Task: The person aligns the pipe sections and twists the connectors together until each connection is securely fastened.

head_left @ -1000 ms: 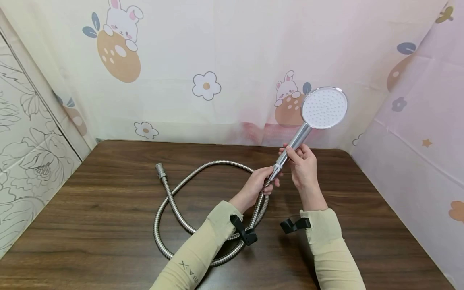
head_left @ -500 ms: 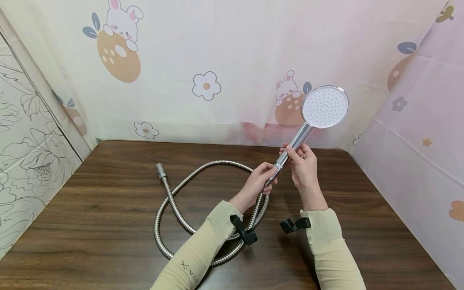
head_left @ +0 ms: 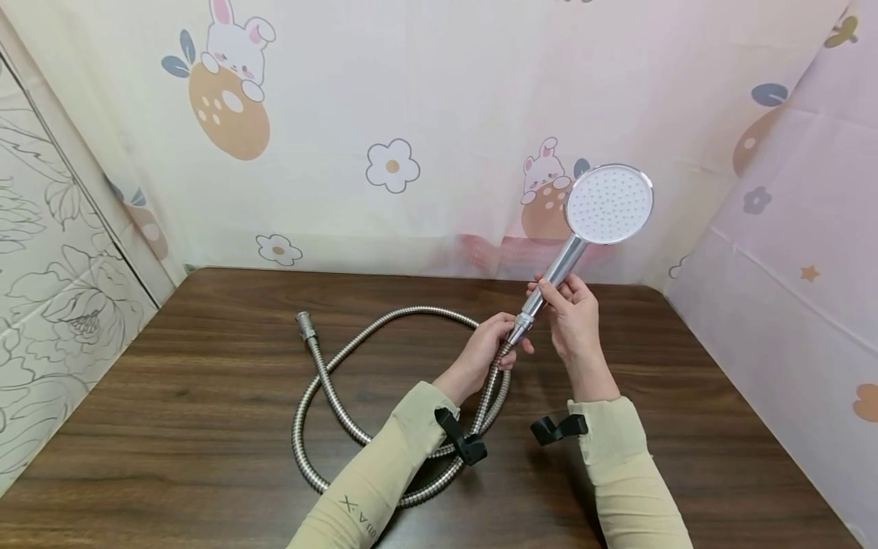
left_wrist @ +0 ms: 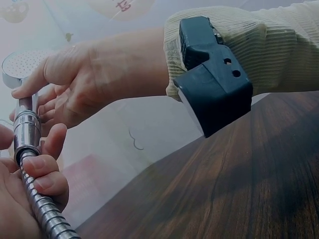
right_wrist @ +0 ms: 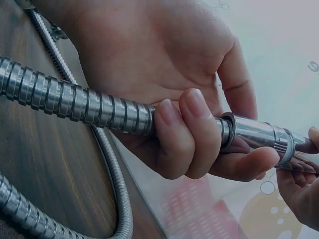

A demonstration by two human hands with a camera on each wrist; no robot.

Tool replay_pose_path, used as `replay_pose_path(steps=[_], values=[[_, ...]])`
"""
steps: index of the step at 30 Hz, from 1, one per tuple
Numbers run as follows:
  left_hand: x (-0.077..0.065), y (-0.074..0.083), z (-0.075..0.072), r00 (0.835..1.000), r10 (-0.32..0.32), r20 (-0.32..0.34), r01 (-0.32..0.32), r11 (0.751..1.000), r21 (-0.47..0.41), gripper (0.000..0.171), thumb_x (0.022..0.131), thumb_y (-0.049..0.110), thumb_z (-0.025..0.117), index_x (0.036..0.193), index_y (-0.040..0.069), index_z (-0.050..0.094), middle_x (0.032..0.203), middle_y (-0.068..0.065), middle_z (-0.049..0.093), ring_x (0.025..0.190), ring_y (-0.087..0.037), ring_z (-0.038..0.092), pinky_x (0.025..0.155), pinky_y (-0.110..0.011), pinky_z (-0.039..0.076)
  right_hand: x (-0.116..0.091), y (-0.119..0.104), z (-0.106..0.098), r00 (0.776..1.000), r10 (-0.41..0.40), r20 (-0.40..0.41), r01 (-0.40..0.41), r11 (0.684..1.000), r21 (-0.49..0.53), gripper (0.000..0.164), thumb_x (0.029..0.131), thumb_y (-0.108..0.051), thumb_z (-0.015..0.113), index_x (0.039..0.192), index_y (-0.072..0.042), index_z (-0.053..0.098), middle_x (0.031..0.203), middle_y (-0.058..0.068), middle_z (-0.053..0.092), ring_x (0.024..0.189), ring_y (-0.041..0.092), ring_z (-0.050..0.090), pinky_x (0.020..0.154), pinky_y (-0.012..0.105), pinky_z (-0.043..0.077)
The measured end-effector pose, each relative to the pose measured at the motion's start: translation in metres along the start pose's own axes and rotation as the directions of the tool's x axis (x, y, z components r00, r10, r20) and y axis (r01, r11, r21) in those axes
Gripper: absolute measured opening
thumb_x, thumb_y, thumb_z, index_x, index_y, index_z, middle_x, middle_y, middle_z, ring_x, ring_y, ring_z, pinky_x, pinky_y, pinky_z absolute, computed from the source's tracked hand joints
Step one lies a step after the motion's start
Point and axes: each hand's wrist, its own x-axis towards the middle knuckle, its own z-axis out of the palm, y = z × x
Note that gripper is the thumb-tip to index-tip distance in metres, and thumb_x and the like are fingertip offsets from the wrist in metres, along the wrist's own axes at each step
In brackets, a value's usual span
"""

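Note:
A chrome handheld shower head (head_left: 610,203) with a round white nozzle face is raised over the back right of the table, tilted up to the right. My right hand (head_left: 575,320) pinches its handle between thumb and fingers. Just below, my left hand (head_left: 483,352) holds the top of the ribbed metal shower hose (head_left: 405,309), where a smooth chrome connector (head_left: 521,324) meets the handle. In the right wrist view, two left fingertips (right_wrist: 197,103) curl over the hose right beside the connector (right_wrist: 251,132). The lower hose lies looped on the table.
The hose's loose end fitting (head_left: 304,324) lies on the left of the brown wooden table (head_left: 171,427). Printed curtains (head_left: 453,91) hang behind and to the right. A black wrist mount (head_left: 461,438) is strapped to the left sleeve, another (head_left: 559,428) to the right.
The left hand's thumb and fingers have shifted about the connector, leaving more of it showing than half a second ago. The shower head has swung slightly left. My right hand keeps its hold.

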Motion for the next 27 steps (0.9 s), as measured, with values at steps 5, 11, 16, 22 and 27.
replay_pose_path(steps=[5,11,16,22,27], values=[[-0.0008,0.0003,-0.0001,1.0,0.001,-0.003,-0.001,1.0,0.004,0.01,0.093,0.013,0.039,0.09,0.011,0.048,0.065,-0.001,0.06,0.037,-0.007,0.029,0.041,-0.02,0.027,0.0002,0.0006,-0.0008,1.0,-0.006,-0.002,0.006,1.0,-0.015,0.017,0.086,0.005,0.056,0.102,0.002,0.051,0.083,0.007,0.066,0.075,0.016,0.065,0.072,0.025,0.052],[-0.0021,0.0002,-0.0006,1.0,0.006,0.016,-0.006,1.0,0.01,0.009,0.095,0.016,0.039,0.094,0.011,0.046,0.066,0.001,0.059,0.038,-0.008,0.029,0.042,-0.021,0.027,0.0001,-0.0007,-0.003,1.0,-0.012,0.022,0.013,0.998,-0.054,0.018,0.086,0.002,0.057,0.104,-0.001,0.052,0.085,0.006,0.066,0.077,0.016,0.066,0.077,0.028,0.052],[-0.0008,-0.0007,-0.0013,1.0,0.01,0.016,-0.009,1.0,-0.016,0.011,0.095,0.016,0.037,0.094,0.011,0.047,0.065,0.0,0.058,0.038,-0.007,0.03,0.041,-0.02,0.028,0.0,-0.0031,-0.0049,0.998,-0.01,0.063,0.014,0.999,-0.051,0.013,0.091,-0.006,0.052,0.104,-0.001,0.053,0.087,0.006,0.066,0.078,0.017,0.066,0.077,0.029,0.052],[-0.0018,0.0006,-0.0005,1.0,0.012,0.008,-0.011,1.0,-0.015,0.01,0.095,0.015,0.037,0.094,0.012,0.046,0.065,0.0,0.057,0.039,-0.007,0.031,0.041,-0.02,0.028,0.0001,-0.0031,-0.0071,0.996,-0.016,0.084,0.017,1.0,-0.009,0.014,0.095,-0.008,0.044,0.101,-0.001,0.054,0.089,0.01,0.065,0.079,0.019,0.066,0.079,0.031,0.052],[-0.002,0.0008,0.0005,1.0,0.022,0.001,-0.022,1.0,-0.018,0.008,0.095,0.014,0.039,0.095,0.013,0.046,0.066,0.001,0.058,0.038,-0.007,0.031,0.041,-0.019,0.027,0.0011,-0.0027,-0.007,0.997,-0.023,0.072,0.025,1.0,-0.018,0.013,0.094,-0.009,0.047,0.101,-0.001,0.055,0.09,0.009,0.065,0.079,0.019,0.066,0.079,0.03,0.052]])
